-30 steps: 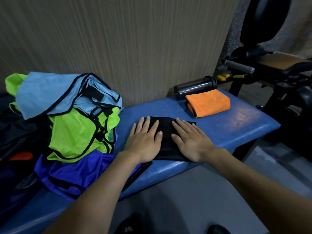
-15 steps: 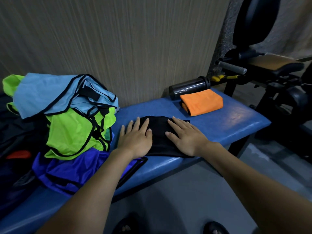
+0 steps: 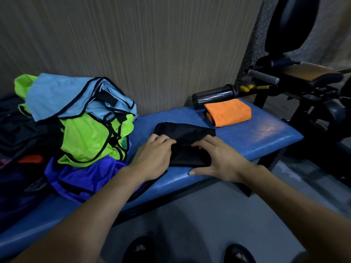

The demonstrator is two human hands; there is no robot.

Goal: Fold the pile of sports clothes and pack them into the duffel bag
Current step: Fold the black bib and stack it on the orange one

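Half a second earlier both palms lay flat on the black garment (image 3: 185, 138), pressing it smooth on the blue bench (image 3: 256, 137); now the fingers have curled. The left hand (image 3: 153, 156) pinches the near left edge of the cloth, and the right hand (image 3: 218, 158) has its fingers bent onto the near right part while its thumb lies stretched along the bench edge. That shift suggests the smoothing is over and the person is either making one more fold or getting ready to lift the folded piece. The garment sits mid-bench, well apart from the folded orange garment (image 3: 228, 112) that lies just beside a dark bottle (image 3: 214, 95). To the left, the unfolded pile (image 3: 81, 120) of light blue, green and purple bibs waits, so most of the folding seems undone. The dark mass at the far left may be the duffel bag, though this cannot be told.
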